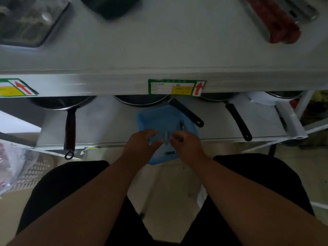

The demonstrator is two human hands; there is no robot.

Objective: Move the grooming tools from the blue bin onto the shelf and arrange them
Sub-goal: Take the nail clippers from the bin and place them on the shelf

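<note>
A person's two bare hands reach into a blue plastic bin (150, 119) that sits at the front edge of the lower shelf (106, 125) of a pale metal rack. The left hand (142, 142) hovers over the bin's near left part with fingers loosely curled and parted, gripping nothing that can be seen. The right hand (186, 143) is bunched over the bin's near right part; whether it pinches anything cannot be told.

Between the two hands a slim silver metal grooming tool (166, 137) lies in the bin. A dark thin tool (181, 125) lies beyond the right hand toward the bin's far right, and a short dark tool (170, 153) lies at the near edge.

Behind the bin, round dark frying pans are tucked under the upper shelf (159, 50), their long black handles (186, 112) angling forward; one handle passes over the bin's far right corner.

On the upper shelf's front lip, directly above the bin, is a green-bordered label (175, 87) with a yellow panel and a red upward arrow; its print is too blurred to read. A similar label (16, 87) sits far left of the bin.

Below the bin, the floor (168, 183) is pale tile.
</note>
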